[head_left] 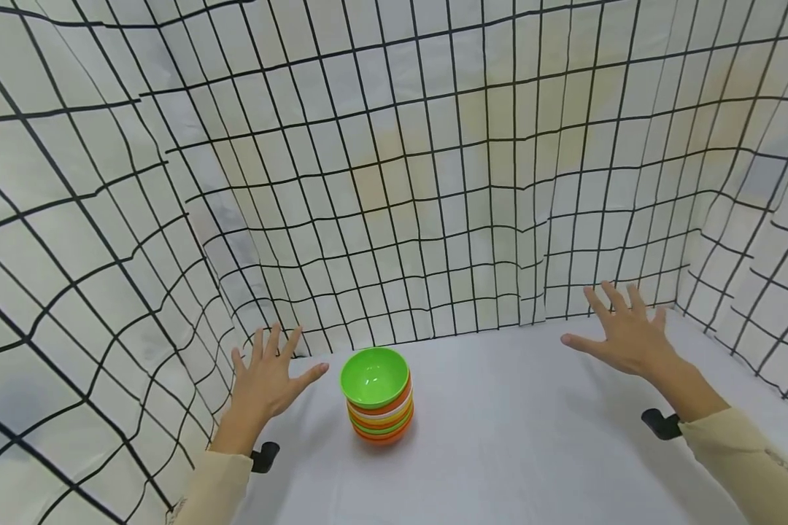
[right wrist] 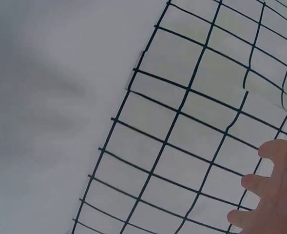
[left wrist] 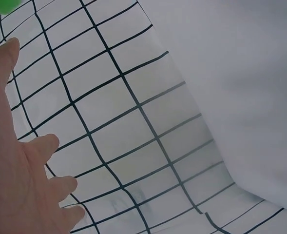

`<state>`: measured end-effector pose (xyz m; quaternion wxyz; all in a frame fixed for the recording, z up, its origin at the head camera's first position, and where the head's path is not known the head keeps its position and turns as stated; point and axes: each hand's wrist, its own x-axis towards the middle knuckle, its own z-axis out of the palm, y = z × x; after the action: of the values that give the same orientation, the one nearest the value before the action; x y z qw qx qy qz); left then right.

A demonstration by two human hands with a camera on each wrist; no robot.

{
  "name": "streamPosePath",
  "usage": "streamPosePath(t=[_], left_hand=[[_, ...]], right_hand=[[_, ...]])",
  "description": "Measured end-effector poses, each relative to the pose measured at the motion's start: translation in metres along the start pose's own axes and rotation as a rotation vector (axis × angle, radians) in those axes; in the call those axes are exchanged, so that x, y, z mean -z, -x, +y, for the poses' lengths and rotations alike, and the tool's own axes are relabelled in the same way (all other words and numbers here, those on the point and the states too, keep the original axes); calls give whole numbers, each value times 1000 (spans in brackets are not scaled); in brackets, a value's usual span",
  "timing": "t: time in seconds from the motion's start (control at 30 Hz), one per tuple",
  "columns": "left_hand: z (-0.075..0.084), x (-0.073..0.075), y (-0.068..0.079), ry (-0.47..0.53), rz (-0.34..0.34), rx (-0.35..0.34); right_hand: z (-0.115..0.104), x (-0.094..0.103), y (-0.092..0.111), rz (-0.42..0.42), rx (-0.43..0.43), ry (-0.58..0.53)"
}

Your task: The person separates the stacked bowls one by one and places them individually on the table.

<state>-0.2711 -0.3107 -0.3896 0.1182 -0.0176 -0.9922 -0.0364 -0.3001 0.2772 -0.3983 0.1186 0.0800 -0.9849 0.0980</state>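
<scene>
A stack of nested bowls stands on the white table, a green one on top with orange, white and yellow rims beneath. To its left, my left hand hovers with fingers spread, the thumb pointing at the stack without touching it. In the left wrist view that hand holds nothing, and a blurred green bowl shows at the top corner. Far to the right, my right hand is raised over the table, fingers spread and touching nothing. Part of the right hand appears at the edge of the right wrist view.
The white tabletop spreads between the hands. White cloth with a black grid walls the back and both sides. Dark wrist cameras sit by the beige sleeves.
</scene>
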Motion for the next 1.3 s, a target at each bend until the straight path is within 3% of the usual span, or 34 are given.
streamPosePath(t=[0.17, 0.37, 0.47, 0.63, 0.93, 1.1, 1.3], left_hand=[[7, 0, 18, 17, 33, -15], [16, -5, 39, 83, 20, -68], [22, -10, 45, 204, -43, -74], [32, -25, 50, 471, -154, -19], [40, -72, 47, 907, -297, -85], [50, -89, 49, 1018, -327, -45], [62, -99, 51, 1031, -284, -44]], right_hand=[[-26, -1, 8, 13, 45, -36], [-56, -7, 16, 18, 112, -60], [-71, -13, 18, 13, 150, -99], [-100, -23, 18, 19, 238, -213], [-152, -39, 11, -109, 289, -527], [-179, -52, 7, -181, 299, -705], [-205, -66, 1, -211, 362, -839]])
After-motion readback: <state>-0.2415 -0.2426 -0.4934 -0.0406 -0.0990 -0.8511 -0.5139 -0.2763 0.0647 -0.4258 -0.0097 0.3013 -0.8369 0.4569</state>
